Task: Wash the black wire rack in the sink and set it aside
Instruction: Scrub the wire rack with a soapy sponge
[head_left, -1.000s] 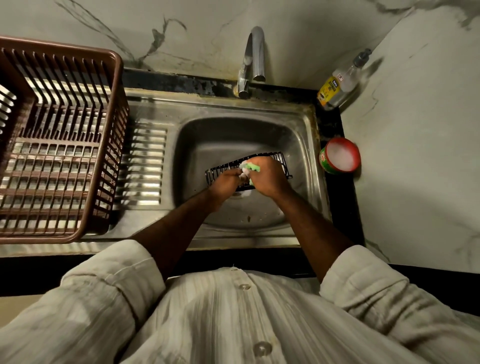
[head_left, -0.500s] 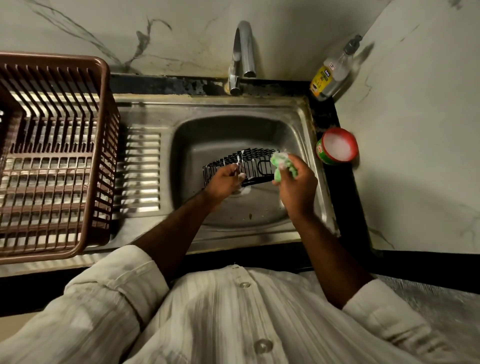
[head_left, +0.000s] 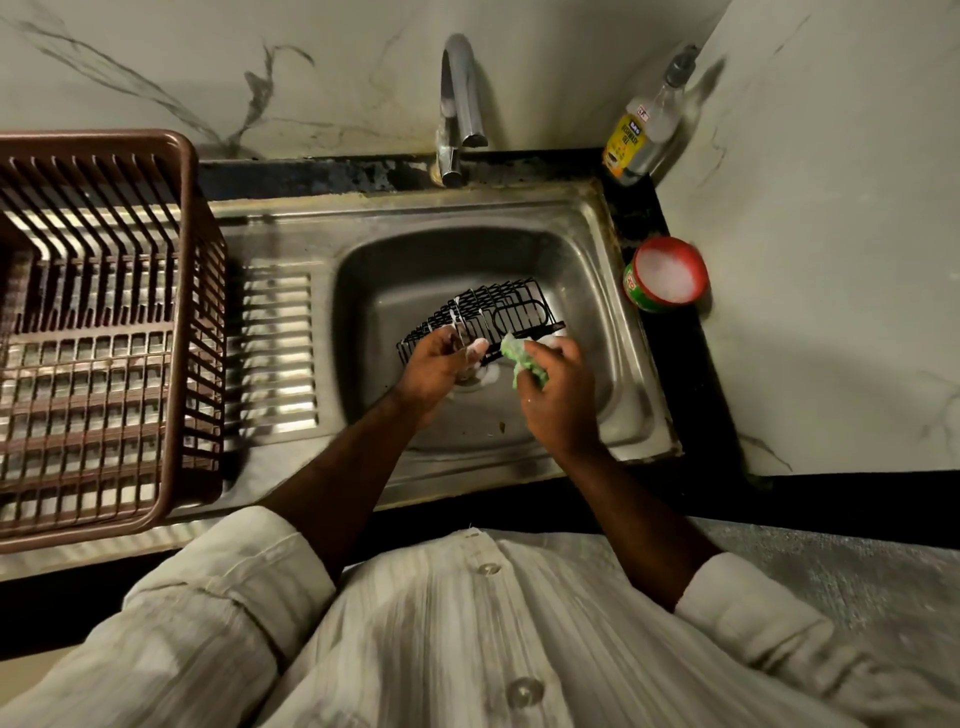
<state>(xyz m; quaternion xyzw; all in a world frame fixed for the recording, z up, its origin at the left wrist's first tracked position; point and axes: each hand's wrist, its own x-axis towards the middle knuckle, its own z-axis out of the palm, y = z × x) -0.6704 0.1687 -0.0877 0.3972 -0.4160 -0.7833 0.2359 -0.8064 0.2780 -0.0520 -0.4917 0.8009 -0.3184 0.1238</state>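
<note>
The black wire rack (head_left: 483, 317) is held tilted inside the sink (head_left: 597, 249). Its near edge is hidden behind the left hand (head_left: 436, 364), whose fingers are curled round the wires. A foamy green scrubber (head_left: 524, 358) is clamped in the fingers of the right hand (head_left: 558, 395), just beside the rack's near right corner; contact with the wires cannot be told. The brown basket (head_left: 104, 338) is cut off by the left frame edge. The label on the bottle (head_left: 641, 135) is too small to be read.
</note>
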